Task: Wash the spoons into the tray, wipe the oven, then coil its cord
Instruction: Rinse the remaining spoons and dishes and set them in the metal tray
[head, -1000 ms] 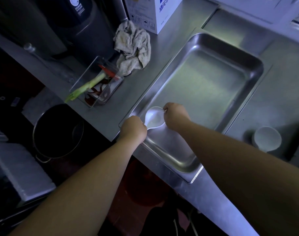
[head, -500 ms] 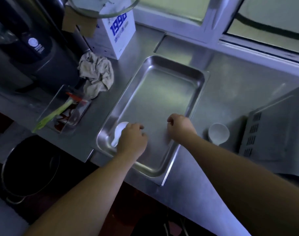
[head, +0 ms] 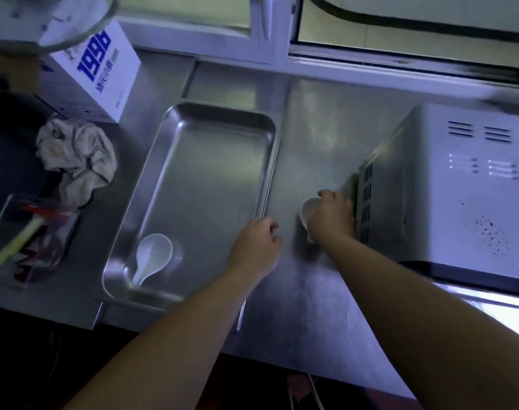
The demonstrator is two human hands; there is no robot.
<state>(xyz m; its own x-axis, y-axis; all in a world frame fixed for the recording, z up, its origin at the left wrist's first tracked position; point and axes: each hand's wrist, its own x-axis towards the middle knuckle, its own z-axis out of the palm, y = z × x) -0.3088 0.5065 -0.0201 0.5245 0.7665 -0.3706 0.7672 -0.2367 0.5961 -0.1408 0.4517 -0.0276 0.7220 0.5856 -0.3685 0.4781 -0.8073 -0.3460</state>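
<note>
Right hand lies over the second spoon. Its fingers are curled on the spoon and the thumb is at the far rim of the bowl, so it seems to be gripping it. Whether the spoon is already off the table cannot be told. Only the left part of the white bowl and a little of the handle end show from under the hand. From these, the long axis runs from far to near: the bowl points toward the window and the handle toward the person. The knuckles are just beside the vented side wall of the oven.

Left hand holds nothing, and its fingers are loosely bent. It hangs at the right rim of the tray, between the tray and the right hand.

The coming move turns on one relation: the tray lies to the left of the gripped spoon, and the left hand is in the way. Probably the spoon must go across to the left and pass over or into that hand. The left hand is nearer to the tray, and the right hand is the one on the spoon.

Further out, the first spoon lies in the near left corner of the tray with its bowl up. A crumpled cloth lies on the table beyond the tray's left side.
</note>
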